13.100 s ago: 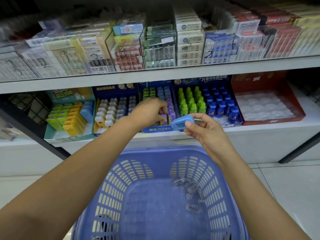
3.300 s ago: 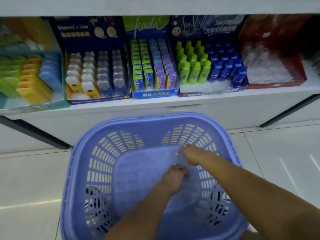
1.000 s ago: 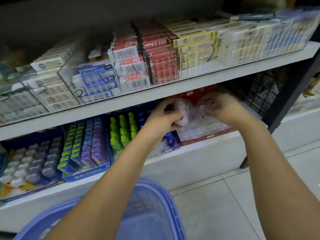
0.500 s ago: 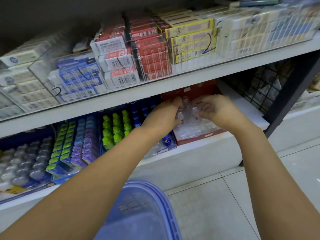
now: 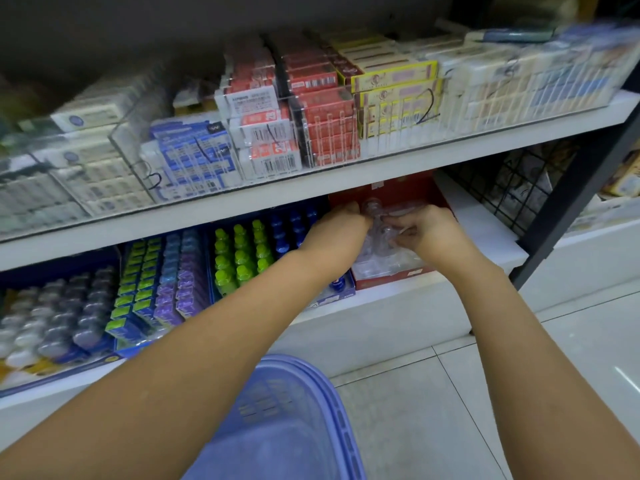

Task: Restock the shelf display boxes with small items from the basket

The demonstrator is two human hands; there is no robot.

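One wide-angle camera, worn on the head, looks forward and down from close above the purple basket [image 5: 304,367]. It faces the lower white shelf [image 5: 391,299], with the nearby red display box [image 5: 408,188] mid-frame.

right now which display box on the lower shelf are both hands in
The red display box at the row's right end, with clear items; the others are blue.

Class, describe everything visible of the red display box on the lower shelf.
The red display box looks like cardboard, open-topped, with a tall back and low front lip. It sits on the lower shelf beside the blue box. Clear plastic items lie inside; the left hand and right hand reach in.
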